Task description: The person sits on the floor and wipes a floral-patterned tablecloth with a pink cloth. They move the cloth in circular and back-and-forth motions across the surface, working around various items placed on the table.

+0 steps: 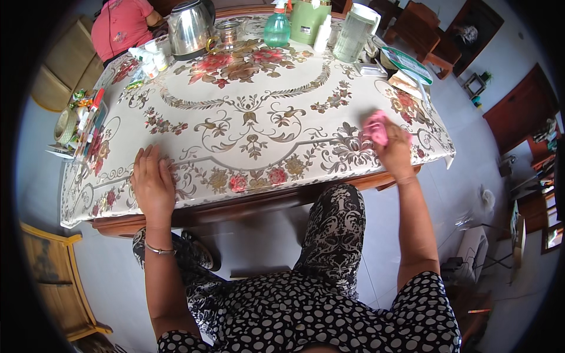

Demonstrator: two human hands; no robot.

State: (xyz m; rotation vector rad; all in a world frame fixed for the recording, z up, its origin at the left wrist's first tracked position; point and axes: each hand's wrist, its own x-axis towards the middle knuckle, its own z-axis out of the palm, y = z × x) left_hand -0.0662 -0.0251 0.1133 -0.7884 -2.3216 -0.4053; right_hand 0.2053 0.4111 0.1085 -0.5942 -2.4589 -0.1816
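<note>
My right hand [395, 150] grips a bunched pink cloth [376, 126], slightly blurred, on the right part of the table. Under it lies a white tablecloth [294, 126] printed with red flowers and grey-brown scrolls. Toward the left front edge my left hand [153, 179] rests flat on the tablecloth, fingers stretched out and holding nothing. A metal bracelet [160, 250] circles my left wrist.
Along the far side stand a steel kettle [189, 30], a glass cup [226, 34], a green spray bottle [277, 29], a green jug [309, 22], a white bottle [322, 35] and a clear pitcher [356, 34]. A filled organizer [82, 126] sits left. A person in pink [122, 29] is beyond.
</note>
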